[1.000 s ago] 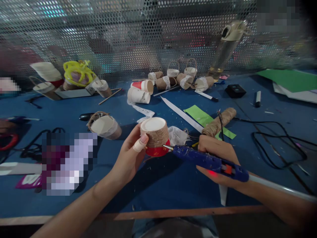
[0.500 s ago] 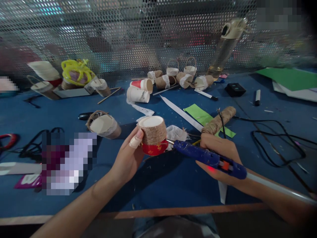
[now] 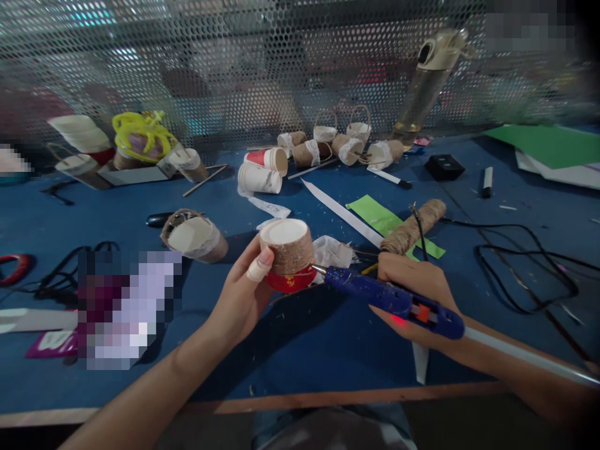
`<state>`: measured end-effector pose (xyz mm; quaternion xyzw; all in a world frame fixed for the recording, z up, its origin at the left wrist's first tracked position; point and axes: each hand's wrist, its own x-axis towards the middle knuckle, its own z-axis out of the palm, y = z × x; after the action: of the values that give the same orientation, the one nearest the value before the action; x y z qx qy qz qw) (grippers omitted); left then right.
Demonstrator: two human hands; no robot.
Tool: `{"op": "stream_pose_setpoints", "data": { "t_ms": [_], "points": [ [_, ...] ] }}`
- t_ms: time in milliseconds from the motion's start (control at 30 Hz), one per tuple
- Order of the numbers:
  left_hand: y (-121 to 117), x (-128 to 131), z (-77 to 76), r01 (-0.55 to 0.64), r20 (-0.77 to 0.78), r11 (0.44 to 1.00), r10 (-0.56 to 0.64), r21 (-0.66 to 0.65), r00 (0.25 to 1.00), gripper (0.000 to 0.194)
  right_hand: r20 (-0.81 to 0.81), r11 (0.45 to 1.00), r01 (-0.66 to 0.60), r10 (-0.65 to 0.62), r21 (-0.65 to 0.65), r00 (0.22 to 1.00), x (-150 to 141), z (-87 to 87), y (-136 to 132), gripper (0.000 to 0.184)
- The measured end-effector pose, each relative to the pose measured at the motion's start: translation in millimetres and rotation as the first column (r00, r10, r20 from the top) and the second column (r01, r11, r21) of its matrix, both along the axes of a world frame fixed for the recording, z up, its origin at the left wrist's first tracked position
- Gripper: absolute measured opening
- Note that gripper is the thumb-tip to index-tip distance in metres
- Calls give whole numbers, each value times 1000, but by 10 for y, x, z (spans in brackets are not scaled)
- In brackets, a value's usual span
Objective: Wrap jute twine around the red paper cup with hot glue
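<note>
My left hand (image 3: 241,294) grips an upside-down red paper cup (image 3: 288,256), partly wrapped in brown twine, its white base facing up. A bandage covers the thumb. My right hand (image 3: 415,294) is closed round a blue glue gun (image 3: 391,300) whose metal tip touches the cup's side where the twine meets the red band. A white glue stick juts from the gun's rear over my right forearm. A spool of twine (image 3: 412,228) lies just beyond my right hand.
On the blue table (image 3: 290,350) lie a twine-wrapped cup (image 3: 194,236), plain cups (image 3: 260,178), several small wrapped baskets (image 3: 347,144), a green paper strip (image 3: 375,215), black cables (image 3: 529,262), a black box (image 3: 444,167) and a marker (image 3: 487,181). A perforated metal screen (image 3: 262,69) stands behind.
Cup and glue gun have shifted slightly left and up together. The cup has turned a little in my left hand, with the tip still at the twine's lower edge.
</note>
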<state>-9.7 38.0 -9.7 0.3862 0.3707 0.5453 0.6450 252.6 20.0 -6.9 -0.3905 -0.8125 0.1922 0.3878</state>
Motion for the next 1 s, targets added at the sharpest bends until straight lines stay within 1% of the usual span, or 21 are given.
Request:
{"op": "stream_pose_setpoints", "data": {
  "t_ms": [100,367,533,700,867,933,1000],
  "points": [
    [10,6,1,-25,-2,1000,25,-11,1000,44,10,1000,12,-12,7,1000,-6,17,2,37],
    [-8,16,-19,-45,22,997,47,-58,999,41,3,1000,-28,28,9,1000,-16,-4,-6,36],
    [13,32,37,-53,41,992,58,-112,997,40,9,1000,1,-1,1,1000,-18,13,9,38],
    [32,41,68,-107,77,985,118,-134,990,38,-12,1000,18,-18,7,1000,-27,20,24,38],
    [19,47,69,-88,57,987,97,-136,994,41,-3,1000,18,-18,-5,1000,-28,5,9,35],
    [10,68,88,-85,42,984,92,-156,995,41,0,1000,6,-6,-18,1000,-28,2,-2,36],
    [4,88,106,-86,32,981,93,-173,995,45,1,1000,-9,9,-29,1000,-29,2,-9,35]
  ]
}}
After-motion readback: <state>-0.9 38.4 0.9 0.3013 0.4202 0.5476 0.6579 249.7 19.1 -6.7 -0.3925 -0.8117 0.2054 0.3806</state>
